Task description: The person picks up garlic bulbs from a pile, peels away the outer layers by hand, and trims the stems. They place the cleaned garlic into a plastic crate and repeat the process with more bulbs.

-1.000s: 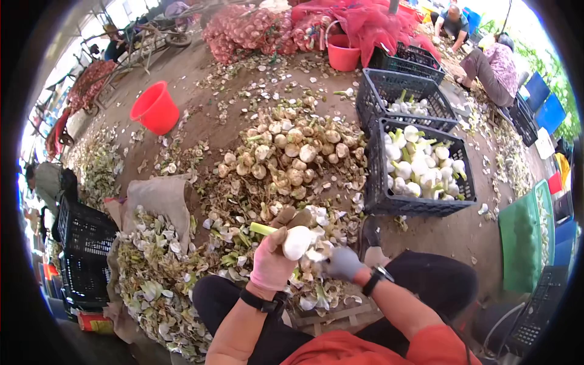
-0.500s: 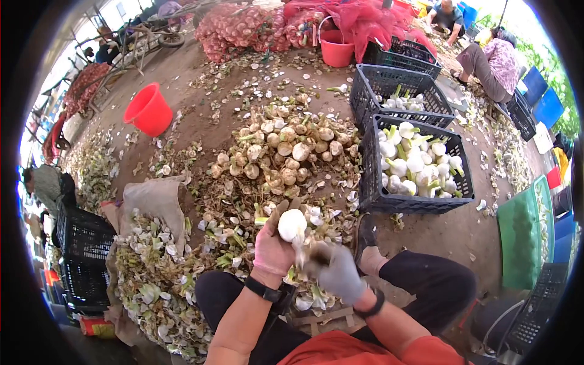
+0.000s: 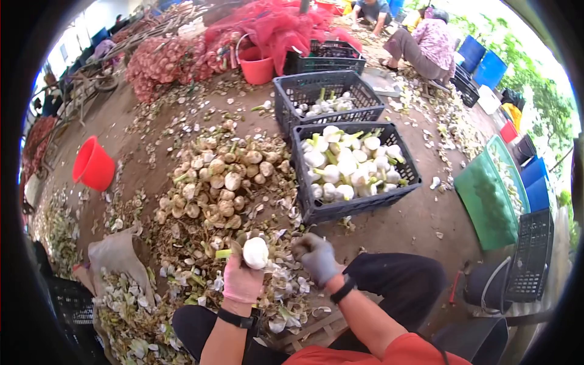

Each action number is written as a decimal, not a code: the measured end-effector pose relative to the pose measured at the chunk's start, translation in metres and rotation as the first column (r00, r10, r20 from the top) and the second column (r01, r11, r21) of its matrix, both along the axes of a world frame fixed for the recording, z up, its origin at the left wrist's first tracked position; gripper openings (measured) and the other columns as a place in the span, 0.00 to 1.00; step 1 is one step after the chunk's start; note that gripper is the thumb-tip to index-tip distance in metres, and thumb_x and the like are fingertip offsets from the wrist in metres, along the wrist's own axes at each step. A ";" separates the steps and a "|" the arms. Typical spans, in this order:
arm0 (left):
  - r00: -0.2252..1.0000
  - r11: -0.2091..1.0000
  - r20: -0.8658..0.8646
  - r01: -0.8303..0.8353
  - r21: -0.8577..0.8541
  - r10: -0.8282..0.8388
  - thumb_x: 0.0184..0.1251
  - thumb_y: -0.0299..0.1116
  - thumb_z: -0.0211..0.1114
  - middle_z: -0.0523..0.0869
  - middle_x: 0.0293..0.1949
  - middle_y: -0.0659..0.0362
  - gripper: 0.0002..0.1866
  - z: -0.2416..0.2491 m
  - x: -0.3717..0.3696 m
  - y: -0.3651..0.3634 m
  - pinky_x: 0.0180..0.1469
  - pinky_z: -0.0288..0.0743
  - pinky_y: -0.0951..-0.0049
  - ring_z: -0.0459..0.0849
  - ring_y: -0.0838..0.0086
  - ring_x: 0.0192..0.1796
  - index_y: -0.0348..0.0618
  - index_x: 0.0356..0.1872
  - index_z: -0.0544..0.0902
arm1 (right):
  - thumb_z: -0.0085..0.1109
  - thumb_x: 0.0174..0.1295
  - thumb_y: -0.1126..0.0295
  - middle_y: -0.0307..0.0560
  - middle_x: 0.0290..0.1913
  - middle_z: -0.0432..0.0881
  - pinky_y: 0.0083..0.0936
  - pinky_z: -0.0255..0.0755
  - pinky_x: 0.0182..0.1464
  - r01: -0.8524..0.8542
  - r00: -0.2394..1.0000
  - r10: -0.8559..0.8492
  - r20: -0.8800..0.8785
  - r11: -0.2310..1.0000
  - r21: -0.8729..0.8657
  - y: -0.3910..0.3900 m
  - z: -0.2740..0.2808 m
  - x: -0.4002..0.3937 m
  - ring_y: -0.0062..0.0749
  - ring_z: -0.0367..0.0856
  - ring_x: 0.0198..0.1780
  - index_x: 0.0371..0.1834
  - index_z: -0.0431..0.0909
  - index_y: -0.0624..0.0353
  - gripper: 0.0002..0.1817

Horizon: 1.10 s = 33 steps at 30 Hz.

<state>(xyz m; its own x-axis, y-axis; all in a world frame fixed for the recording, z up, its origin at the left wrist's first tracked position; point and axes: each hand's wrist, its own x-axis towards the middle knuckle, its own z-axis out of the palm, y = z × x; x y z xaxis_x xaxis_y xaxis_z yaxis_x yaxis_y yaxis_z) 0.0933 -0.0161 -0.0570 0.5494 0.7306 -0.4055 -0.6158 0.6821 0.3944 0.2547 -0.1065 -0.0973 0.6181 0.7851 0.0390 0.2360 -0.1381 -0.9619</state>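
My left hand [image 3: 242, 281], in a pinkish glove with darker fingertips, is closed round a white, peeled garlic bulb [image 3: 256, 253]. A short green stem sticks out to the left of the bulb. To its right, apart from it, my right hand [image 3: 320, 261] wears a grey glove with dirty fingers curled in; whatever they may hold is hidden. Beyond my hands lies a heap of unpeeled, brownish garlic bulbs [image 3: 226, 176]. A black crate [image 3: 365, 202] full of white, peeled garlic stands just past my right hand.
Behind the full crate is another black crate [image 3: 328, 79] with fewer bulbs. Red buckets [image 3: 94, 164] and red net sacks [image 3: 164, 67] stand farther off. A green container [image 3: 490, 198] is at right. Peelings [image 3: 131, 316] litter the ground. Two people crouch at the back.
My view has turned to the right, so the scene sits farther left. My right hand has moved away from the garlic bulb, which stays in my left hand; loose skin no longer hangs from it.
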 end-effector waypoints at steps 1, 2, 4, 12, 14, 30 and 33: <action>0.998 0.997 -0.002 -0.056 -0.051 0.056 0.75 0.50 0.50 0.82 0.53 0.57 0.21 0.008 0.004 0.002 0.51 0.79 0.61 0.81 0.63 0.54 0.47 0.56 0.75 | 0.62 0.55 0.75 0.51 0.32 0.84 0.34 0.77 0.41 0.083 0.990 -0.046 0.131 0.954 -0.288 -0.009 -0.010 0.025 0.44 0.84 0.37 0.33 0.81 0.59 0.04; 0.998 0.999 -0.025 -0.050 -0.003 0.050 0.75 0.50 0.51 0.82 0.51 0.58 0.21 0.013 0.012 0.002 0.50 0.80 0.61 0.81 0.65 0.51 0.47 0.55 0.75 | 0.63 0.55 0.74 0.51 0.41 0.83 0.33 0.76 0.46 -0.003 0.969 0.046 0.242 0.985 -0.175 -0.016 -0.009 0.035 0.43 0.83 0.44 0.41 0.80 0.58 0.10; 0.996 0.991 -0.085 0.023 0.135 -0.011 0.75 0.49 0.52 0.82 0.52 0.57 0.20 0.009 0.024 0.000 0.55 0.77 0.64 0.80 0.66 0.54 0.45 0.55 0.76 | 0.65 0.55 0.72 0.53 0.57 0.75 0.33 0.73 0.55 -0.187 0.941 0.195 0.277 0.981 -0.057 -0.031 0.009 0.026 0.42 0.76 0.59 0.58 0.73 0.57 0.25; 0.842 0.649 -0.420 0.533 0.543 -0.339 0.58 0.32 0.69 0.62 0.71 0.52 0.42 0.035 0.051 -0.028 0.74 0.46 0.68 0.56 0.67 0.75 0.34 0.72 0.57 | 0.57 0.61 0.76 0.40 0.45 0.80 0.24 0.77 0.45 0.249 0.377 0.260 -0.889 0.896 0.368 -0.008 0.051 0.099 0.30 0.81 0.45 0.49 0.75 0.54 0.13; 0.840 0.727 -0.478 0.494 0.477 -0.257 0.60 0.29 0.68 0.67 0.68 0.53 0.39 0.035 0.039 -0.024 0.72 0.55 0.68 0.63 0.68 0.71 0.34 0.71 0.59 | 0.53 0.68 0.72 0.45 0.46 0.80 0.26 0.78 0.47 0.445 0.501 0.086 -0.861 0.827 0.342 -0.001 0.060 0.162 0.32 0.81 0.46 0.49 0.74 0.57 0.09; 0.688 0.861 -0.726 0.373 0.346 -0.006 0.60 0.26 0.66 0.75 0.61 0.53 0.31 0.030 -0.062 0.024 0.66 0.66 0.70 0.73 0.70 0.63 0.32 0.65 0.67 | 0.60 0.52 0.72 0.50 0.67 0.69 0.41 0.62 0.65 -0.344 0.301 0.742 0.598 0.670 -0.658 0.283 -0.122 -0.083 0.47 0.65 0.68 0.54 0.78 0.48 0.23; 0.622 0.802 -0.767 0.374 0.466 0.156 0.54 0.22 0.67 0.73 0.61 0.49 0.30 0.034 -0.076 0.037 0.66 0.68 0.68 0.72 0.64 0.64 0.36 0.62 0.72 | 0.62 0.50 0.76 0.49 0.56 0.79 0.35 0.72 0.55 -0.399 0.588 0.640 0.495 0.761 -0.511 0.269 -0.142 -0.081 0.43 0.76 0.58 0.46 0.83 0.51 0.18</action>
<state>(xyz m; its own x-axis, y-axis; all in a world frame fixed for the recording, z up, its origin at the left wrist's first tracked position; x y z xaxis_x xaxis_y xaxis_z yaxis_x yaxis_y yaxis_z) 0.0177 0.0206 -0.0235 0.3363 0.9053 -0.2595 0.1435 0.2231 0.9642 0.1738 0.1622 -0.2395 0.0224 0.9974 -0.0678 0.8707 -0.0528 -0.4889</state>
